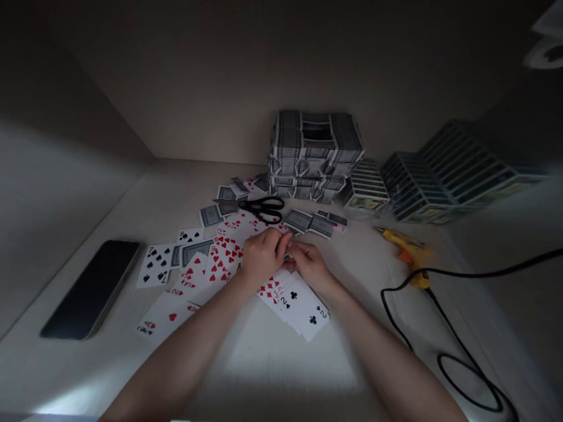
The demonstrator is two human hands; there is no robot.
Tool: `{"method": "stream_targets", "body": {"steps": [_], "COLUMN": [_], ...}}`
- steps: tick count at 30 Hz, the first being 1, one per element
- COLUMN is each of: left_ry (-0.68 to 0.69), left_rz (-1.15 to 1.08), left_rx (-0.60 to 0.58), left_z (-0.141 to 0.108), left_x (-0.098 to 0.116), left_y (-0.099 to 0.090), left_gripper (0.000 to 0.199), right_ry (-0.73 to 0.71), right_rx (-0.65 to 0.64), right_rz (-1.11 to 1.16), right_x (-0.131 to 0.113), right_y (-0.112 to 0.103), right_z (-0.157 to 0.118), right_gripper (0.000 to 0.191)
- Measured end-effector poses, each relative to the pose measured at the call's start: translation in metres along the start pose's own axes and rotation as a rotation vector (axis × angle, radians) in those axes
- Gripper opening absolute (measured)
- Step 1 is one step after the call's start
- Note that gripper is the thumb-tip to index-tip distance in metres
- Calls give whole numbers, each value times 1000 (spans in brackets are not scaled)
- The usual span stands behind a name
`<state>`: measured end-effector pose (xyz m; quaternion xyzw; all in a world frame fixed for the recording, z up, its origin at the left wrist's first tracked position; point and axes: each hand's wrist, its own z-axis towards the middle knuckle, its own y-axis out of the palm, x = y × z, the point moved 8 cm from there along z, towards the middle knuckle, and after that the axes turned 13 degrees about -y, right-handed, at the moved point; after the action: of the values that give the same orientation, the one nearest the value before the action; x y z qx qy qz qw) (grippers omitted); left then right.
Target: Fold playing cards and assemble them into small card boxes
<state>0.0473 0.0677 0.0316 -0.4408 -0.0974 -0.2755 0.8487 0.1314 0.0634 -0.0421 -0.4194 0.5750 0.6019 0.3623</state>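
Observation:
Over a spread of playing cards [226,258], my left hand [264,253] and my right hand [311,265] meet, fingertips pinched together. Whatever sits between the fingers is mostly hidden; I cannot make it out. Right below the hands lies a fanned group of cards [303,305], a two of clubs on top and red diamonds at its left. Black-handled scissors [264,205] rest just beyond my left hand, blades pointing left. Face-down cards with patterned backs [310,223] lie beyond my right hand, some of them cut or folded small.
A box-like structure of folded cards [316,152] stands at the back wall. Right of it are stacked card boxes [453,176]. A yellow glue gun [409,252] lies at right, its black cable [457,272] looping forward. A phone [92,287] lies at left.

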Motion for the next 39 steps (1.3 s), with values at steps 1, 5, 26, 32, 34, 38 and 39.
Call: {"method": "stream_targets", "body": {"steps": [1,5,26,32,34,38,39], "left_ry": [20,46,-414,-423,-381,-258,-229], "left_rz": [20,53,-309,-333,-337,-343,-341], "left_rx": [10,27,-158,-142,-124,-130,-135], "left_z": [0,-1,5,5,5,3,2], "left_x": [2,6,-30,-32,-29,-19,-17], "left_y": [-1,-3,16,13,10,10,10], "left_gripper": [27,27,30,31,27,16,14], "right_ry": [-7,-28,-4,-123,-254,-433,-443], "right_rx": [-3,-30,-110,-12,54,115,115], "right_rz": [1,-11,-52,-267,-448,-688,-697], "right_x": [-1,-2,4,-2,-16,-39,-41], "right_y": [0,2,8,-7,-15,-20,-21], "right_z": [0,-1,-4,1,2,1,1], "right_gripper": [30,27,14,26,29,28,28]}}
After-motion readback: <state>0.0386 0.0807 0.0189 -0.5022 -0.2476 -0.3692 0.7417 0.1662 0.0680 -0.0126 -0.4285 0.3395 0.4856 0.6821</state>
